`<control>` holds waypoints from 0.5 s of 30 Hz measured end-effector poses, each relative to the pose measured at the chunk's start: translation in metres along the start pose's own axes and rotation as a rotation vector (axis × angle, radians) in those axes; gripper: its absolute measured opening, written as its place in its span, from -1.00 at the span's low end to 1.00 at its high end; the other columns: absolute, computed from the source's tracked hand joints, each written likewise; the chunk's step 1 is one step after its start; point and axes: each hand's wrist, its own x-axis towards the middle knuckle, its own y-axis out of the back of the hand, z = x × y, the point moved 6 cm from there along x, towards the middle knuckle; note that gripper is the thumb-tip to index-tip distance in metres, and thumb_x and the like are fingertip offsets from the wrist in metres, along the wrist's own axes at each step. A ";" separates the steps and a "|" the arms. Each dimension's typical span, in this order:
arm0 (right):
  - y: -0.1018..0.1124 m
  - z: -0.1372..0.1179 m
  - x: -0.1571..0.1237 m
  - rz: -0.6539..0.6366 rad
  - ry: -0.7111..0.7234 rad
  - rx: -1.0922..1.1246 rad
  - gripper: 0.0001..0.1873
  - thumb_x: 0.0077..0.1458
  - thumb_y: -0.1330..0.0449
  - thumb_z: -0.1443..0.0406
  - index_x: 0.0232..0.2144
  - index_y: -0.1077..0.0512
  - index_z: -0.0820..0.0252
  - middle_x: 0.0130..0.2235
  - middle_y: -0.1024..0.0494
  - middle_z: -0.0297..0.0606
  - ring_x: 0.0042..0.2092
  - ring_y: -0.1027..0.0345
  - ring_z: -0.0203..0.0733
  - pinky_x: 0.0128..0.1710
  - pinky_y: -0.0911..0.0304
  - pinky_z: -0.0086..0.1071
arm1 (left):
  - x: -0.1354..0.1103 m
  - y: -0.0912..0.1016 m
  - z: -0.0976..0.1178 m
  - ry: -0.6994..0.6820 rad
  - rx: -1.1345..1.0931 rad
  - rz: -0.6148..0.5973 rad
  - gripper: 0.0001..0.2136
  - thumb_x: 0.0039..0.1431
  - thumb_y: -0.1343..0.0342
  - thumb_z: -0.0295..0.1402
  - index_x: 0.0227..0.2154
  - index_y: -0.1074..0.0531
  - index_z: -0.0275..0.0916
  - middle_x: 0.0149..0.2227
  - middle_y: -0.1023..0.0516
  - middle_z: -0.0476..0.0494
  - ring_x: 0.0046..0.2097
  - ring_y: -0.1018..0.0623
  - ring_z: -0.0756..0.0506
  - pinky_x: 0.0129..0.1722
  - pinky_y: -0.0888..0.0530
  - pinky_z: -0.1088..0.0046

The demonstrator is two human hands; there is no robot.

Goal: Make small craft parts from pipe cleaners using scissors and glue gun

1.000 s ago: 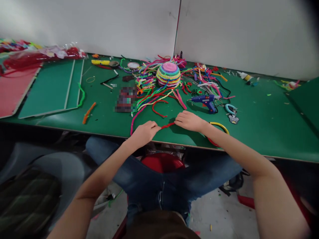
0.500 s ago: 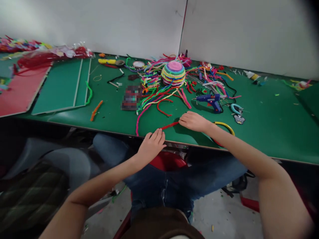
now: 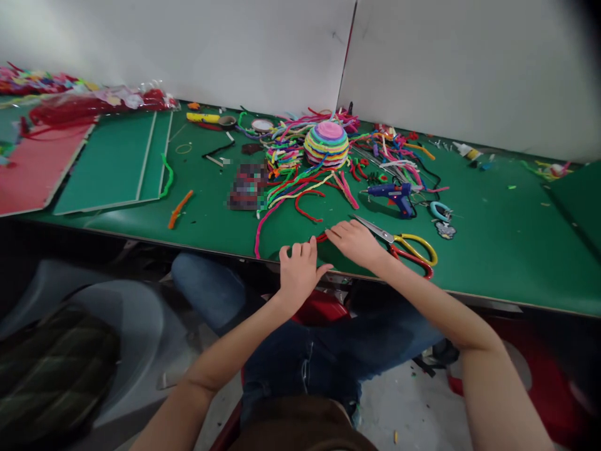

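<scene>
A red pipe cleaner (image 3: 321,238) shows as a short, seemingly doubled stretch between my hands, near the front edge of the green table. At its left end, my left hand (image 3: 299,270) has its fingers bent over it and the thumb held apart. My right hand (image 3: 354,241) is closed over the other end, palm down. The rest of the strand is hidden under the fingers. Just right of that hand lie scissors (image 3: 385,235) with one yellow and one red handle. Behind the hands a curved red pipe cleaner (image 3: 300,207) rests on the table.
A striped, colourful ball (image 3: 327,145) sits among many loose pipe cleaners at the back. To the right are a blue glue gun (image 3: 397,195) and light-blue pliers (image 3: 440,210). A pixelated dark object (image 3: 247,186), an orange piece (image 3: 181,210) and green boards (image 3: 113,166) lie leftward.
My hands have come closer together, the right moving left, so less of the red pipe cleaner shows between them. The scissors, mostly covered by my right arm before, are now in sight.
</scene>
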 end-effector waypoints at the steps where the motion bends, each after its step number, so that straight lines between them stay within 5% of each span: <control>1: 0.000 -0.006 0.000 0.022 0.003 0.036 -0.78 0.20 0.01 0.41 -0.20 -0.41 0.34 -0.27 -0.51 -0.11 -0.21 -0.26 -0.14 -0.30 0.06 -0.30 | -0.001 0.000 0.000 -0.005 -0.005 0.001 -0.40 0.22 0.18 -0.03 0.18 -0.16 -0.36 -0.15 -0.42 -0.35 -0.12 -0.34 -0.25 -0.07 -0.25 0.05; 9: -0.015 0.002 0.014 0.011 -0.001 0.236 -0.78 0.22 0.00 0.28 -0.27 -0.43 0.23 -0.27 -0.49 -0.20 -0.20 -0.24 -0.18 -0.28 0.06 -0.33 | -0.004 -0.002 -0.002 -0.019 -0.022 -0.021 -0.39 0.21 0.17 -0.04 0.19 -0.15 -0.38 -0.15 -0.41 -0.36 -0.09 -0.34 -0.28 -0.02 -0.21 -0.01; 15: -0.017 -0.002 0.021 -0.010 0.097 0.142 -0.70 0.26 0.11 0.35 -0.31 -0.40 0.32 -0.32 -0.45 -0.12 -0.26 -0.19 -0.15 -0.29 0.08 -0.32 | -0.002 0.000 0.000 -0.016 -0.007 -0.047 -0.37 0.20 0.18 0.00 0.20 -0.13 -0.34 -0.16 -0.39 -0.34 -0.09 -0.33 -0.27 -0.03 -0.22 0.00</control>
